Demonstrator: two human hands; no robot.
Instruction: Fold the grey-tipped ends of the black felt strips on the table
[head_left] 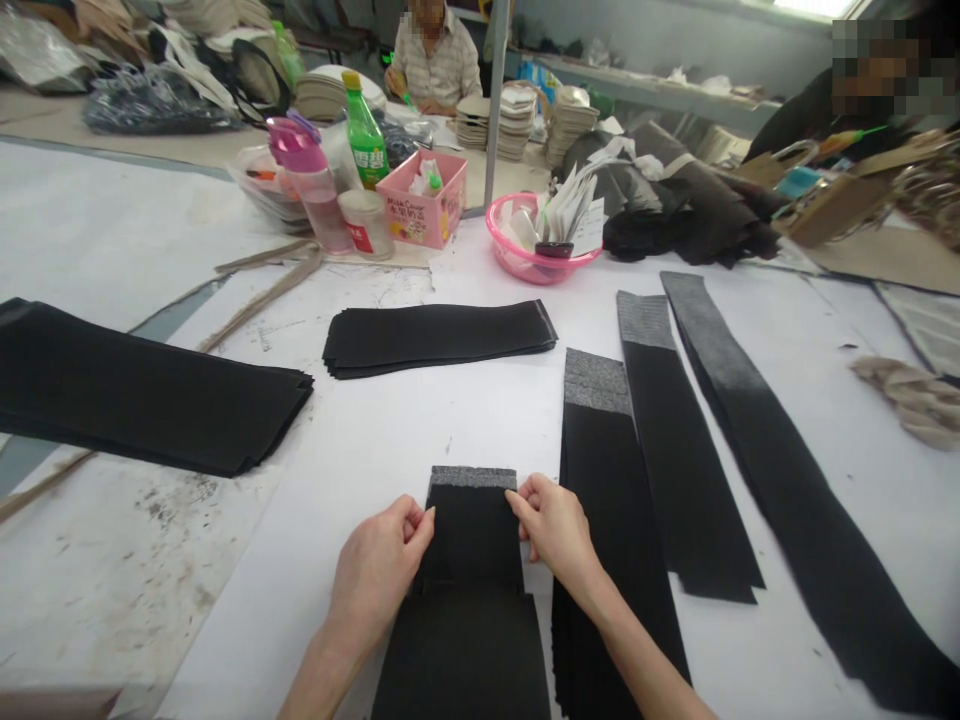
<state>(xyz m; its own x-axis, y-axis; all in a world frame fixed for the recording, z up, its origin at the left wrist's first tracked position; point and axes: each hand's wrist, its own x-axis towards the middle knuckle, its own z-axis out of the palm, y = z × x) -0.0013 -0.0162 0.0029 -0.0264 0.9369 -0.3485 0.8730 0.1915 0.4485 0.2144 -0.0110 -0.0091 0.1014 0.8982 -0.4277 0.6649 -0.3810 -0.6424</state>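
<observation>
Black strip: the held piece [472, 535] lies lengthwise at the near middle of the bench [367, 430], its grey end band [472, 478] facing the far side.
Left hand: the left hand [379, 555] pinches the strip's left edge between thumb and forefinger, just nearer than the band.
Right hand: the right hand [559, 525] pinches the opposite edge by the far right corner, thumb over the top.
Dark fabric below: a wider dark panel [461, 660] shows at the near end; whether it is separate or joined to the strip, I cannot tell.
Skew risk: if one hand pulled farther than the other, the strip would probably twist and its band would sit crooked.
Crease risk: drawing the hands towards each other could buckle the cloth between them.
Right forearm: it crosses above the near grey-ended stack [611, 500]; dropped low or swept sideways, it could drag the top layers out of line.
Right side: a middle strip pile [686, 450] and a long outer strip [795, 510] lie beyond that stack, close enough that a shove might spread to them.
Far and left: a far black stack [439, 340] and a left black stack [142, 390] lie apart from both hands, so a knock there seems less likely.
</observation>
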